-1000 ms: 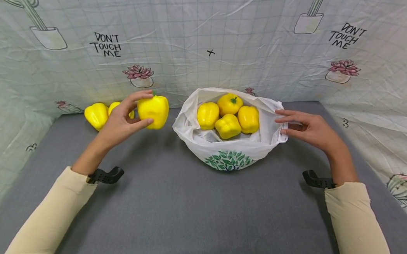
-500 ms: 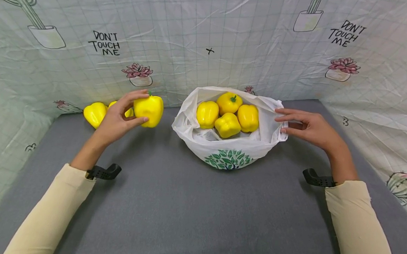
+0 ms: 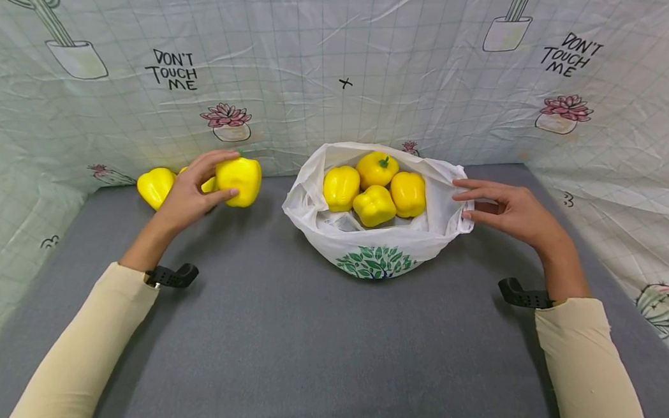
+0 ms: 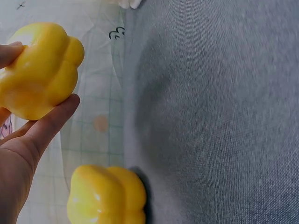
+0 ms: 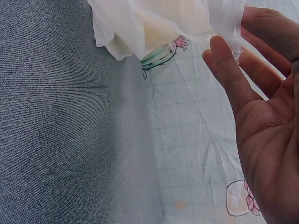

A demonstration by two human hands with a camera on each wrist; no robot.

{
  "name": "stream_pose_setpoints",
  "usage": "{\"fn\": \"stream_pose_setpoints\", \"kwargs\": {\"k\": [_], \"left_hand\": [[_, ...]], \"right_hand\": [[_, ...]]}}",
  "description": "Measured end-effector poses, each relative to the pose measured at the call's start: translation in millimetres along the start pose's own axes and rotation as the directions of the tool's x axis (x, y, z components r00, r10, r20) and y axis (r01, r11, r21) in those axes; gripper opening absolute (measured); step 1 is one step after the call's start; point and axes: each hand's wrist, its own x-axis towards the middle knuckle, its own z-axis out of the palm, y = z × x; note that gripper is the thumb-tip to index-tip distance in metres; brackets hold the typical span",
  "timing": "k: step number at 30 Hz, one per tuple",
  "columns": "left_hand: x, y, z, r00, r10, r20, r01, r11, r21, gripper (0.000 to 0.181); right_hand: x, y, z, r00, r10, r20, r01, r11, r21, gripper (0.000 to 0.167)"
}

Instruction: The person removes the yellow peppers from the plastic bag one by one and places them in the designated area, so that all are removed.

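My left hand (image 3: 188, 194) grips a yellow bell pepper (image 3: 240, 181) between thumb and fingers, and the left wrist view shows this bell pepper (image 4: 42, 70) raised off the table. Just behind that hand sit more yellow bell peppers (image 3: 155, 187), partly hidden by it. A white plastic bag (image 3: 316, 230) with a green tree print stands with its mouth spread, holding several yellow bell peppers (image 3: 374, 206). At the bag's right rim, my right hand (image 3: 512, 210) pinches the edge; in the right wrist view the thumb and fingers lie on either side of the plastic (image 5: 226, 28).
The grey table (image 3: 326, 349) extends in front of the bag. Behind and at both sides hangs a pale curtain (image 3: 297, 60) printed with plants and lettering, meeting the table's back edge. A black band (image 3: 172, 276) is worn on each wrist.
My left hand and its bell pepper have shifted left, away from the bag and nearer the peppers on the table. The right hand and the bag have stayed put.
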Motion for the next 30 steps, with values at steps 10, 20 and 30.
{"fn": "stream_pose_setpoints", "kwargs": {"k": [10,20,30], "left_hand": [[4.2,-12.0,-7.1,0.998,-0.045,0.033,0.044,0.998,0.038,0.062],[6.3,-19.3,-15.5,0.994,-0.089,0.066,0.085,0.995,0.057,0.061],[6.8,-21.2,-20.4,0.985,-0.148,0.091,0.143,0.988,0.058,0.069]], "right_hand": [[0.3,-1.9,1.9,1.000,0.024,0.000,-0.024,1.000,-0.002,0.037],[3.0,-1.7,1.7,0.999,0.037,0.020,-0.037,0.999,-0.003,0.036],[1.8,1.0,-0.3,0.999,0.051,0.019,-0.051,0.999,-0.006,0.038]]}}
